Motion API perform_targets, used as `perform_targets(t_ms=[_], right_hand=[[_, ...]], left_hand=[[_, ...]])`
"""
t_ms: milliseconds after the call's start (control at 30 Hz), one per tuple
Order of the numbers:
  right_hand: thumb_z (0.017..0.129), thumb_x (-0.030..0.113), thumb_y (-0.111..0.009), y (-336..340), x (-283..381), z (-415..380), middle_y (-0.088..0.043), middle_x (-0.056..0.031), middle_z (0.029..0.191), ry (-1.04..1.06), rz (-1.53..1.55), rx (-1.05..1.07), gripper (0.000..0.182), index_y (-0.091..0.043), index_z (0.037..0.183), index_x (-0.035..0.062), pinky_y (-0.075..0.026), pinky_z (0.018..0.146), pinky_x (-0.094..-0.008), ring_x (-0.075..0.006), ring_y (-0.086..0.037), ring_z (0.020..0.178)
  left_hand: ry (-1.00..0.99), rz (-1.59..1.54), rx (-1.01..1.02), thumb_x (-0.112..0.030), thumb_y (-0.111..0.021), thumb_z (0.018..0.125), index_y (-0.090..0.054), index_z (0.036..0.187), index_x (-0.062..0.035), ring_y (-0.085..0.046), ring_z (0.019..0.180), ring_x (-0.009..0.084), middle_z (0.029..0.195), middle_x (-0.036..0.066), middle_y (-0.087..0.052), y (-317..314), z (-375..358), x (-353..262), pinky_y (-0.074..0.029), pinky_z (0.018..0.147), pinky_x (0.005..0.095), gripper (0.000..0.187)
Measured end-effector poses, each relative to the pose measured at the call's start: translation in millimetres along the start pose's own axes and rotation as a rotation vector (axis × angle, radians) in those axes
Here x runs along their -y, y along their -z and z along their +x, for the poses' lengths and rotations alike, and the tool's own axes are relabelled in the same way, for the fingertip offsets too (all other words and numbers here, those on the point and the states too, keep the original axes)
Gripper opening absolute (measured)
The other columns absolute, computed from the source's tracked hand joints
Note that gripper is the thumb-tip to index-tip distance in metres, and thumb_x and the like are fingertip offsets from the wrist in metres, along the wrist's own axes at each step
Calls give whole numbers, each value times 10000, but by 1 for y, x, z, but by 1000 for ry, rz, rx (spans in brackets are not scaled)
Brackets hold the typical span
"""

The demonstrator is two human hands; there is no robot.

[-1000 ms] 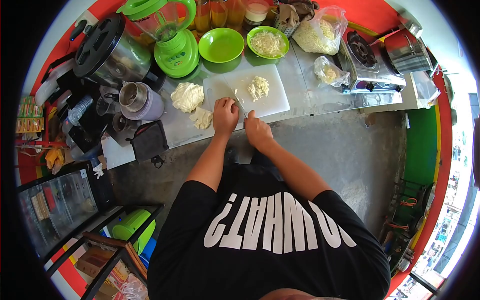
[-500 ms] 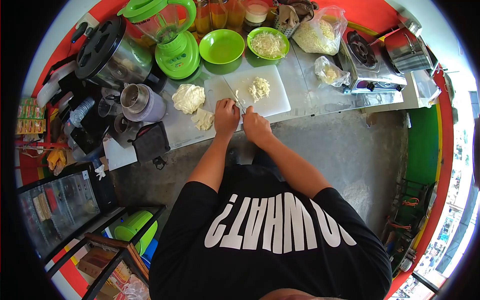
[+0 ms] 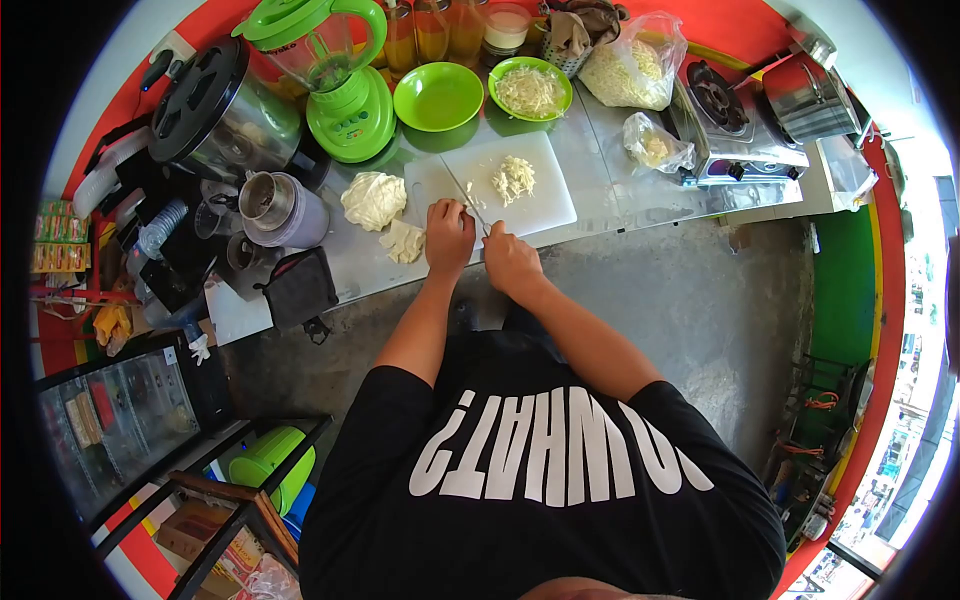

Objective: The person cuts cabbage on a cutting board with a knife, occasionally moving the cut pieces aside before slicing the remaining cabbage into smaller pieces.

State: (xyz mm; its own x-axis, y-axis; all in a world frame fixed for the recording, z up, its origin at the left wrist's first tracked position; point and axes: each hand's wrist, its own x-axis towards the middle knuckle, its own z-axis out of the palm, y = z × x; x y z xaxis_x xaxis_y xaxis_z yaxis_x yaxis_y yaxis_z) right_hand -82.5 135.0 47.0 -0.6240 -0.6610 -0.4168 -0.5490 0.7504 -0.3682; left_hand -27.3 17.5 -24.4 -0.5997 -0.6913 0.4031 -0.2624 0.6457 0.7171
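Right hand (image 3: 511, 262) grips the knife (image 3: 468, 200); left hand (image 3: 450, 238) beside the blade.

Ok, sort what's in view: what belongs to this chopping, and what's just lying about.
In the job:
knife, in the right hand
white cutting board
chopped pale pieces
cabbage beside the board, likely

Apparently just lying about:
green blender
black pouch
gas stove
metal pot

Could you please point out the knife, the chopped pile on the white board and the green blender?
Knife (image 3: 476, 212): head view, on the blade.
Chopped pile (image 3: 514, 180): head view, middle of the heap.
Green blender (image 3: 350, 118): head view, on its base.
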Motion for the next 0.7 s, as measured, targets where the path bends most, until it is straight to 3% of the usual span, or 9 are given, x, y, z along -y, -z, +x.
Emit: perform_targets(t_ms=[167,367,567,700], right_hand=[[1070,288,-469,-2,1,0,-707,-300,965,-50,9,27,306,-462,1096,-17,-555,842,-534,-464,-701,950],[1071,291,-459,0,2,11,-711,-297,955,90,-5,-48,310,-465,1099,-18,-558,834,-533,-466,-704,946],[1067,286,-471,-8,3,4,-707,-302,972,-47,31,22,304,-469,1079,-18,-553,850,-537,-466,-701,959],[1066,296,-469,2,4,13,-711,-299,983,59,-2,-23,307,-464,1089,-11,-554,845,-547,-468,-703,955]], left_hand=[[12,14,-11,-26,-622,812,-620,887,-13,-585,961,357,953,132,-620,-1,-1,-1,-497,816,451,76],[-7,-50,-10,-16,-622,810,-596,896,-13,-584,967,365,984,134,-622,-2,-4,2,-492,827,460,89],[25,-78,-54,51,-613,798,-587,898,10,-607,967,392,1050,171,-617,-3,-6,4,-497,828,451,111],[-36,-124,-37,54,-615,803,-591,891,17,-614,965,391,1057,173,-613,1,-6,5,-502,824,439,98]])
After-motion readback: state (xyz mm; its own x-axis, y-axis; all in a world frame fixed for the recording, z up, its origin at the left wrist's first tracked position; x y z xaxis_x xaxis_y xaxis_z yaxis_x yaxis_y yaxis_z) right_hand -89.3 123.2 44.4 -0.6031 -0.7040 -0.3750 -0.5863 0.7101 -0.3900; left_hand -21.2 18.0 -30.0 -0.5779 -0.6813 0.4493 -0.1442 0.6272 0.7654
